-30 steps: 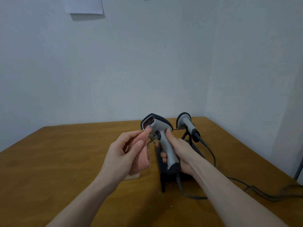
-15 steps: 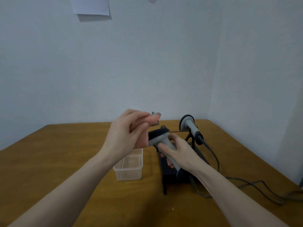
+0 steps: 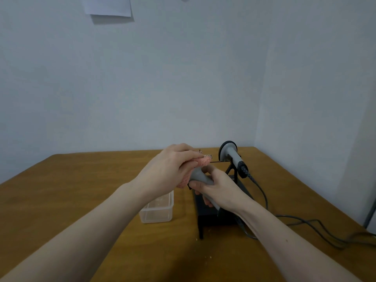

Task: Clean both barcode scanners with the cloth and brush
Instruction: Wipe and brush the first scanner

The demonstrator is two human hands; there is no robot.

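Observation:
My right hand [image 3: 218, 187] grips the grey handle of a barcode scanner [image 3: 200, 177], held low over the black stand. My left hand [image 3: 168, 167] presses a pink cloth [image 3: 204, 160] over the scanner's head, which is hidden under the cloth and my fingers. The second scanner [image 3: 232, 157], grey with a black rim, rests on the stand [image 3: 236, 180] behind, apart from both hands. No brush is visible.
A clear plastic container [image 3: 157, 209] sits on the wooden table [image 3: 71, 190] just left of the stand, under my left wrist. Grey cables [image 3: 305, 222] trail right across the table toward the wall corner. A paper sheet [image 3: 107, 6] hangs on the wall.
The held scanner has tipped forward and down from upright. My left hand lifted the cloth, then laid it over the scanner's head. The container came into sight.

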